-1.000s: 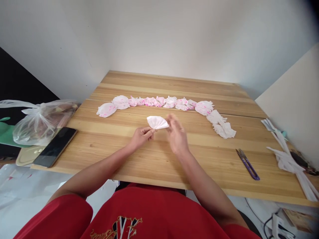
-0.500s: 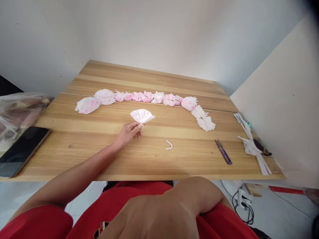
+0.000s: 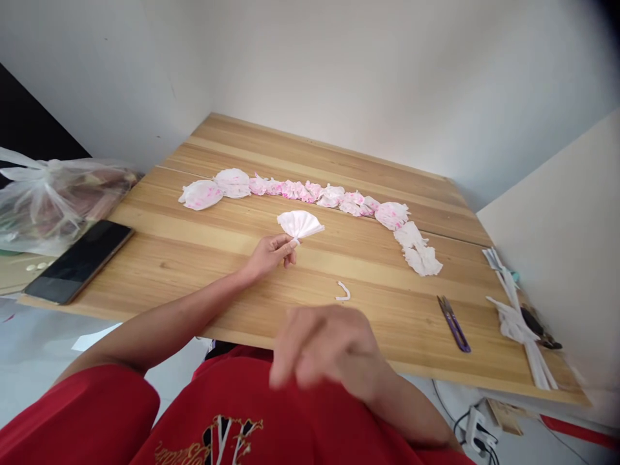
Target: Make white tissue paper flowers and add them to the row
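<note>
My left hand [image 3: 272,256] pinches the gathered base of a white pleated paper fan [image 3: 301,224] between thumb and fingers, its folds spread upward over the table. My right hand [image 3: 325,352] hangs in front of the red shirt, near the table's front edge. Motion blurs its curled fingers, so whether they hold anything cannot be told. A short bent white strip [image 3: 343,292] lies on the wood just beyond that hand. Behind the fan, a curved row of white and pink crinkled paper pieces [image 3: 293,190] stretches across the table.
Purple-handled thread snips [image 3: 454,324] lie at the right of the wooden table [image 3: 232,300]. Beyond them are a bundle of white strips [image 3: 517,323] and a black-handled tool [image 3: 537,328]. On the left sit a phone [image 3: 80,260] and a clear plastic bag [image 3: 58,197]. Walls border the table.
My right hand has moved away from close to the camera, toward the table edge. The view has shifted, so things on the table appear farther right. My left hand still holds the fan.
</note>
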`<action>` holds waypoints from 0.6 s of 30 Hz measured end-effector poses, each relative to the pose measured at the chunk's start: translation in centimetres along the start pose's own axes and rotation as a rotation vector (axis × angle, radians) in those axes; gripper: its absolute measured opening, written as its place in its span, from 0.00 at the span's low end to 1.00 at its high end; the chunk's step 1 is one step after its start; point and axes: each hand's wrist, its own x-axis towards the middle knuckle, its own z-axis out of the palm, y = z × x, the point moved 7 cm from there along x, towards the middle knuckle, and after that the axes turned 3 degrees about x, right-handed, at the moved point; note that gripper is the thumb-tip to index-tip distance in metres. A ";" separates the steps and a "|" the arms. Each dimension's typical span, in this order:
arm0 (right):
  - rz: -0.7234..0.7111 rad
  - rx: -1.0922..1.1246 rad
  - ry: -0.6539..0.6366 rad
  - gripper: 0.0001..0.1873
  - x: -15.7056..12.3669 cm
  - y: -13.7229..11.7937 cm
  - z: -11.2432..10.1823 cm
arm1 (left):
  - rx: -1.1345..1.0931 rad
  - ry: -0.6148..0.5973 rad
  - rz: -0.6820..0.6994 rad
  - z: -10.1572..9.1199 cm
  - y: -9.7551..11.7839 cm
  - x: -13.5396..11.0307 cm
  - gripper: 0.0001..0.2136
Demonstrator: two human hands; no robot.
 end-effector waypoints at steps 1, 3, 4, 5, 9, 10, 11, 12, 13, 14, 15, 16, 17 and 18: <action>0.034 0.032 0.065 0.14 0.7 1.6 -1.1 | -0.008 0.004 0.005 0.0 0.0 0.0 0.22; 0.143 0.021 0.272 0.10 1.3 5.0 -4.1 | -0.027 0.011 0.019 -0.1 0.0 0.0 0.21; 0.182 0.007 0.377 0.09 1.3 6.4 -5.7 | -0.032 0.013 0.027 -0.1 0.0 0.0 0.21; 0.209 -0.006 0.449 0.09 1.3 7.6 -7.2 | -0.033 0.013 0.033 -0.1 0.0 0.0 0.21; 0.273 -0.060 0.563 0.15 1.5 10.3 -11.4 | -0.002 0.003 0.059 0.0 0.5 -0.1 0.21; 0.278 -0.079 0.557 0.17 1.8 10.5 -11.9 | 0.006 -0.004 0.068 0.1 0.7 -0.2 0.20; 0.281 -0.100 0.535 0.17 2.1 10.7 -12.3 | 0.011 -0.018 0.078 0.2 0.9 -0.3 0.20; 0.279 -0.122 0.506 0.17 2.6 10.7 -12.4 | 0.018 -0.040 0.086 0.4 1.1 -0.4 0.20; 0.274 -0.141 0.479 0.16 2.9 10.8 -12.5 | 0.024 -0.068 0.093 0.6 1.2 -0.5 0.19; 0.266 -0.157 0.454 0.16 3.3 10.9 -12.5 | 0.034 -0.097 0.099 0.8 1.3 -0.6 0.19; 0.257 -0.173 0.437 0.16 3.6 11.0 -12.4 | 0.046 -0.124 0.103 1.0 1.3 -0.6 0.19; 0.245 -0.189 0.431 0.16 3.7 11.1 -12.4 | 0.062 -0.144 0.109 1.1 1.3 -0.7 0.19; 0.236 -0.207 0.433 0.17 3.8 11.3 -12.4 | 0.083 -0.156 0.114 1.2 1.3 -0.7 0.20; 0.227 -0.227 0.445 0.17 3.9 11.5 -12.4 | 0.108 -0.159 0.120 1.2 1.2 -0.7 0.20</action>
